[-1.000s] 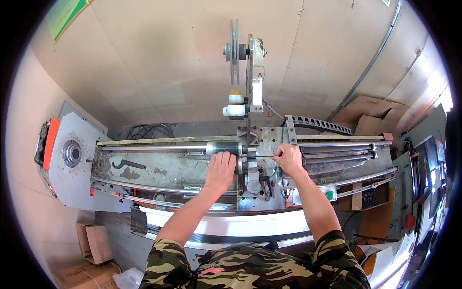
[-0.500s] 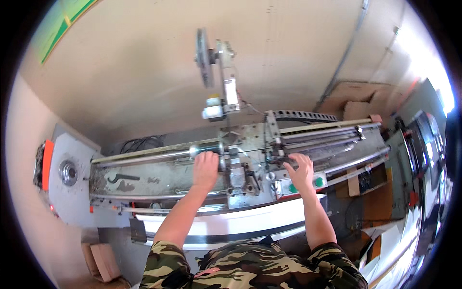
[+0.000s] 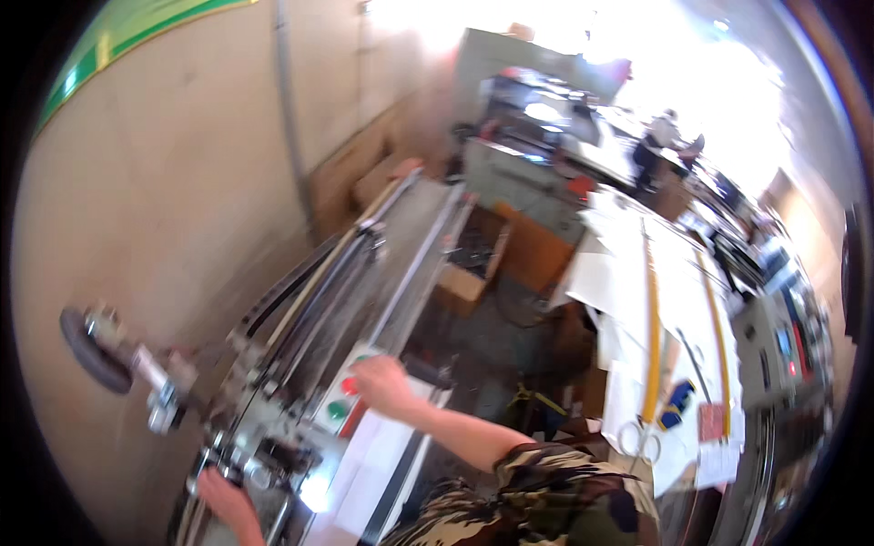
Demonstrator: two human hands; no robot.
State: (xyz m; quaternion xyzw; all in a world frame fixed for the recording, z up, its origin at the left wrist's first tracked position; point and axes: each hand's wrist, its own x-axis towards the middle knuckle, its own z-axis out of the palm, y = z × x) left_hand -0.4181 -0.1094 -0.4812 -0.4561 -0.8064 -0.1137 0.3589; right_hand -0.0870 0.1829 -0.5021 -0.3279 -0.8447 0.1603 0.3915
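At the lower left, my left hand (image 3: 228,503) is at a shiny metal cylinder (image 3: 206,462) on a long machine bed; its fingertips are blurred and partly hidden against the metal, so their grip is unclear. My right hand (image 3: 382,386) reaches over a pale control panel (image 3: 319,417), its fingers close to a red button (image 3: 349,386). A green button (image 3: 338,410) shows beside it. Motion smears these fingers, and I cannot tell if they touch the button. Clamp parts and a dark lever (image 3: 289,452) sit right of the cylinder.
A grinding wheel (image 3: 93,353) on an arm juts out near the wall. Long rails (image 3: 414,264) run away from me. To the right, a paper-covered table (image 3: 628,359) holds scissors (image 3: 637,440), yellow rulers (image 3: 652,337) and a blue-yellow tool (image 3: 676,405). A person (image 3: 657,146) is far off.
My view has swung to the right, bringing the paper-covered table and far room into sight. My right hand has moved from beside the clamp parts to over the button panel. My left hand stays by the cylinder.
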